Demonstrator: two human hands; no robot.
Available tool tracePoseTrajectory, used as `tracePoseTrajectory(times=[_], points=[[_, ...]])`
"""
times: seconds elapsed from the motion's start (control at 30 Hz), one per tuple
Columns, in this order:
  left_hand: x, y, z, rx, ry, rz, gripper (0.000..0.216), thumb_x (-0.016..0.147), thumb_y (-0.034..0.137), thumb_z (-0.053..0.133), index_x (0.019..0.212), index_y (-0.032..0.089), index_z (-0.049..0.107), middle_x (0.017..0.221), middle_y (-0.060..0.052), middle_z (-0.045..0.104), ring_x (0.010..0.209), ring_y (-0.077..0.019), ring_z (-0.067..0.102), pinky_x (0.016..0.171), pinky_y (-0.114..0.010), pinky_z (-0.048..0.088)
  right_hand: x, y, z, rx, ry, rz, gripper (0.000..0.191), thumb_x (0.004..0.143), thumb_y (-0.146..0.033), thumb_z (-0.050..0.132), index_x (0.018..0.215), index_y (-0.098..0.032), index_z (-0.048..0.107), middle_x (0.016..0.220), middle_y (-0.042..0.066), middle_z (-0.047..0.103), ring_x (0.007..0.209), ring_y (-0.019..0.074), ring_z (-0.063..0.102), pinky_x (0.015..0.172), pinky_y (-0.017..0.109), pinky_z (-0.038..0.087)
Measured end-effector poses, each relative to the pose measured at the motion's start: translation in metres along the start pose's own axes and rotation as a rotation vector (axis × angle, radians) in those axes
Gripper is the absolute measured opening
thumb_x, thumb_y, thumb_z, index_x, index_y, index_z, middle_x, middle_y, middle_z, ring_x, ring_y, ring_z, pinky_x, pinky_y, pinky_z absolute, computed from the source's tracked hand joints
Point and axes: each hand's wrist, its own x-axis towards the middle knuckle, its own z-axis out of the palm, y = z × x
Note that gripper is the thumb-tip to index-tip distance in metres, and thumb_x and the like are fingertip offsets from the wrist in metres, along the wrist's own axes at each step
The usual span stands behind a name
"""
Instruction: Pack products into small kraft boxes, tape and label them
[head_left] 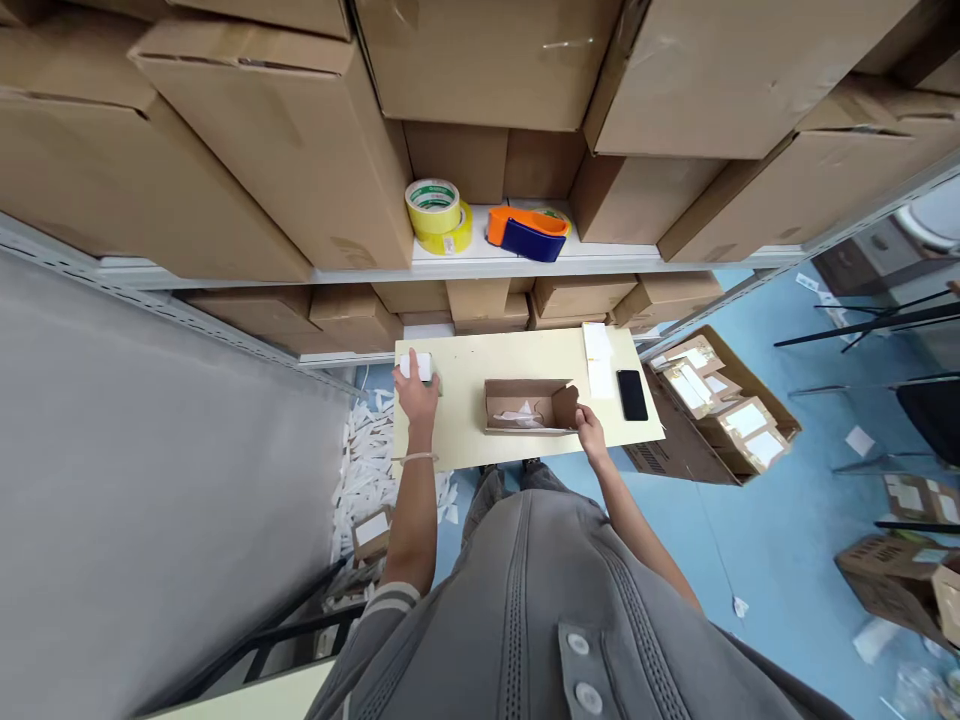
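At the left end of the cream tabletop [465, 360], my left hand [417, 396] has its fingers around a small white box-like object [424, 366]. Its exact kind is too small to make out. My right hand [591, 432] grips the right end of an open cardboard box [501, 400], thumb and fingers at its edge. Inside that box lies a bit of crumpled clear or white wrapping [523, 414]. To the right of the box are a white paper slip [598, 360] and a black phone [632, 395].
Tape rolls [435, 212] and an orange-and-blue tape dispenser [527, 232] sit on the shelf [480, 263] ahead, among stacked cartons [480, 60]. A large carton [675, 430] of labelled parcels stands right of the table. White paper strips [367, 460] cover the floor at left.
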Motion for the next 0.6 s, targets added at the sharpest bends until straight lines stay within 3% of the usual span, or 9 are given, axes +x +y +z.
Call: tracePoseTrajectory(times=[0.2,0.33,0.47,0.6], points=[[-0.021,-0.023,-0.018,-0.214,0.145,-0.11,0.076,0.081,0.036,0.066,0.149,0.017,0.038,0.135,-0.018,0.046,0.122,-0.0298,0.052,0.106,-0.041,0.041,0.01,-0.016,0.0,-0.023,-0.073,-0.013,0.055,0.085,-0.048,0.04,0.123,-0.012,0.058,0.119,0.015,0.065,0.111,0.0271,0.06,0.098,0.041,0.045],[-0.054,-0.029,-0.051,-0.401,0.323,-0.189,0.079,0.077,0.036,0.07,0.147,0.014,0.04,0.133,-0.016,0.053,0.127,-0.0266,0.05,0.112,-0.039,0.035,0.01,-0.038,-0.012,-0.125,0.017,-0.191,0.056,0.089,-0.048,0.043,0.131,-0.012,0.052,0.137,0.018,0.053,0.127,0.0296,0.049,0.107,0.046,0.038],[-0.089,-0.01,-0.09,-0.593,0.388,-0.195,0.083,0.075,0.042,0.073,0.148,0.021,0.04,0.141,-0.01,0.053,0.128,-0.022,0.051,0.112,-0.035,0.036,0.003,-0.069,-0.025,-0.115,0.022,-0.36,0.055,0.092,-0.047,0.042,0.135,-0.013,0.049,0.142,0.018,0.049,0.134,0.0281,0.043,0.111,0.046,0.034],[-0.113,0.032,-0.11,-0.826,0.256,-0.175,0.084,0.08,0.045,0.07,0.152,0.028,0.029,0.151,-0.007,0.044,0.127,-0.0215,0.054,0.102,-0.034,0.049,-0.013,-0.097,-0.029,0.094,-0.163,-0.386,0.053,0.092,-0.048,0.045,0.134,-0.017,0.051,0.14,0.014,0.054,0.128,0.0245,0.051,0.109,0.041,0.039]])
